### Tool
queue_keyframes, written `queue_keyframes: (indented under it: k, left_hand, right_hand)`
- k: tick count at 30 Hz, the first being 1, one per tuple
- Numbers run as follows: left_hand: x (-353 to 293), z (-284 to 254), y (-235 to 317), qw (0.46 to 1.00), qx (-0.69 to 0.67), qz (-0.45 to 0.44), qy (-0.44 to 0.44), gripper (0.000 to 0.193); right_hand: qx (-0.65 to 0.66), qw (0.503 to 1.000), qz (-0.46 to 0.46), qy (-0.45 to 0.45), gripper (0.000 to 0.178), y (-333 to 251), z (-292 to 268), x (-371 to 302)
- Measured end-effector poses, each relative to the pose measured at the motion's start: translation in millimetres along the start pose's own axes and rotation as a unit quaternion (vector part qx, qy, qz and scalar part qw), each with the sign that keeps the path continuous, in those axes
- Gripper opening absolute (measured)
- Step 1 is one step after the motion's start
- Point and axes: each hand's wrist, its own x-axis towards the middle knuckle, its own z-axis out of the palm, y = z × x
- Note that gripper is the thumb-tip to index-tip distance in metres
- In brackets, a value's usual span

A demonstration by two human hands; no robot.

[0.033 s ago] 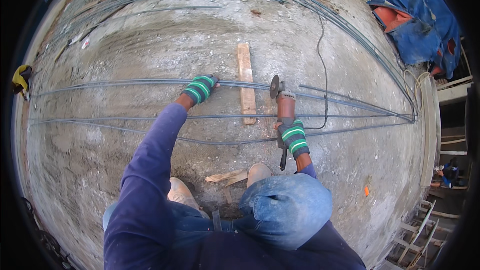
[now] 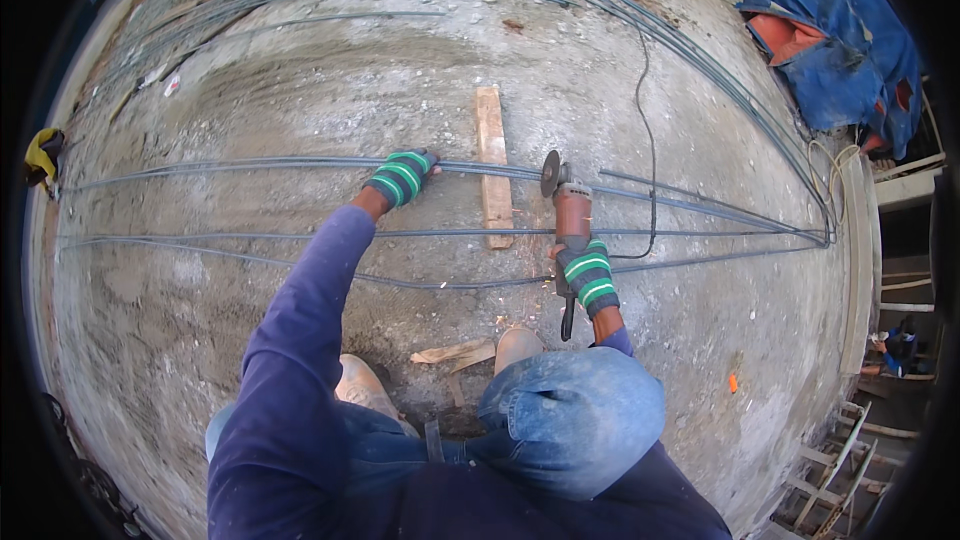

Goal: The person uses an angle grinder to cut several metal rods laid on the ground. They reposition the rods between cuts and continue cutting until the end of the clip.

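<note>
Two gloved hands are at work here: our left hand (image 2: 402, 178), in a green-striped knit glove, has its fingers closed down on the long grey ribbed steel bar (image 2: 250, 164) lying across the rough concrete floor (image 2: 300, 80), and our right hand (image 2: 586, 274), gloved the same way, has its fingers wrapped tight round the body of the orange-bodied angle grinder (image 2: 572, 223). We judge the chief risk to be the thin cutting disc (image 2: 550, 173) binding in the bar; the bar rests on the pale flat wooden plank (image 2: 492, 166) just to the left of the disc, and if the cut closes as the steel sags, the disc could grab and kick the tool back toward our knees (they are crouched close behind). A few sparks show at the plank, and wood scraps (image 2: 455, 352) lie by our boots, so smouldering is possible. The black power cable (image 2: 648, 120) loops away across the neighbouring steel bars (image 2: 700, 230), and a snag there could jerk the tool. Holding the grinder one-handed leaves less control. The bar itself looks long, slender and slightly bowed, running from far left to the right rim, dull grey with no bright cut that we can make out. At the upper right lies a crumpled blue tarpaulin (image 2: 840, 50).
</note>
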Motion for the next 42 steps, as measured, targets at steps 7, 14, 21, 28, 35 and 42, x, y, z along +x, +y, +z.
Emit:
queue_keyframes:
  k: [7, 14, 21, 28, 35, 42]
  left_hand:
    - [5.2, -1.9, -4.4, 1.0, 0.017, 0.012, 0.014, 0.028]
    - [7.2, -5.1, -5.8, 1.0, 0.005, 0.026, 0.015, 0.028]
    - [20.9, -11.1, -12.8, 0.994, -0.088, -0.066, -0.012, 0.044]
    - [43.7, -5.2, -12.2, 0.988, -0.015, -0.154, 0.027, 0.043]
    - [36.2, -5.1, -3.7, 0.98, 0.0, -0.176, 0.096, 0.04]
    - [26.9, 7.9, 11.1, 0.956, 0.039, -0.157, 0.245, 0.037]
  right_hand:
    - [-0.031, 0.996, -0.077, 0.028, 0.048, 6.6, 5.1, 13.3]
    - [0.029, 0.999, -0.03, -0.001, 0.049, -4.1, -0.4, 1.0]
    - [-0.031, 0.996, -0.084, 0.008, 0.048, 3.1, 0.3, 5.1]
    - [-0.082, 0.994, -0.059, 0.05, 0.052, 11.7, 8.7, 13.1]
    - [-0.037, 0.996, -0.068, 0.033, 0.049, 2.6, 3.9, 4.6]
    - [-0.066, 0.995, -0.058, 0.037, 0.05, 2.9, 6.9, 5.8]
